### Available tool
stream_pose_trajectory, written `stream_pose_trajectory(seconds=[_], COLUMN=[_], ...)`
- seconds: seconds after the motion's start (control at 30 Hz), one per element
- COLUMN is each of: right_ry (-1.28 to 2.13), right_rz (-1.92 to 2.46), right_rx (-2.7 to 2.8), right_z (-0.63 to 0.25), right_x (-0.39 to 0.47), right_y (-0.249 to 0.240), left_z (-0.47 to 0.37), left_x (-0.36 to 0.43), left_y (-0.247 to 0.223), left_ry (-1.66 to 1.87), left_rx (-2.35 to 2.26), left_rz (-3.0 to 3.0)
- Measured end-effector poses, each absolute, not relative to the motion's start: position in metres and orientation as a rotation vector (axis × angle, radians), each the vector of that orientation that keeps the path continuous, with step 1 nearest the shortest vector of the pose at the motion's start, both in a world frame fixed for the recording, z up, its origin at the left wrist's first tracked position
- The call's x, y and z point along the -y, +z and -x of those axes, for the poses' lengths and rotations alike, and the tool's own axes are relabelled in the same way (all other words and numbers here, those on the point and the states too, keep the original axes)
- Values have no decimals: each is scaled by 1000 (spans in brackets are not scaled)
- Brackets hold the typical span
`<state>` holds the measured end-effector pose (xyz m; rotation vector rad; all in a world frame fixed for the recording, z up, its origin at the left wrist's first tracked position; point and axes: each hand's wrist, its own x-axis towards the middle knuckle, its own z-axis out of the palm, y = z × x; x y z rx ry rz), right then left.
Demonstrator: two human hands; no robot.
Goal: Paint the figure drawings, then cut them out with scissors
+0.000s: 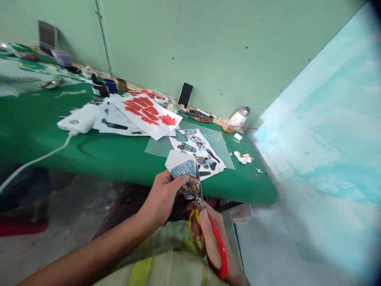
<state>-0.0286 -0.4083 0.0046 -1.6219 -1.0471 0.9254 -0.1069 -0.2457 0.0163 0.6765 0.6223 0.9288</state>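
My left hand [165, 194] pinches a piece of white paper [175, 159] with a blue and brown drawing on it, thumb on top. In my right hand [212, 230] are scissors [222, 254] with one red and one yellow handle loop, gripped through the loops. Their blades point away from me and lie along the right edge of the paper piece. Just beyond, on the green table [116, 155], rests a sheet with several coloured drawn shapes [193, 145], partly cut away at its left side.
A white power adapter [79, 119] with a cable lies left of a pile of papers, topped by a sheet with red painted shapes [143, 109]. Paint jars [110, 85], a phone [185, 94] and a white bottle [239, 116] stand along the wall. Paper scraps [243, 157] lie at right.
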Motion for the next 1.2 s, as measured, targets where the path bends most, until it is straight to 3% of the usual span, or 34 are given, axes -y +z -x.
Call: stream_pose_trajectory(seconds=[0.17,1.2], right_ry=[935,966], right_rz=[1609,1606], right_rx=[1038,1021], right_z=[6,8], right_x=[369,371], right_y=[-14,-15], left_z=[108,108], left_x=[245,245], left_y=[15,10], left_ry=[933,915], left_rx=[-641,-641], left_rz=[-698,-731])
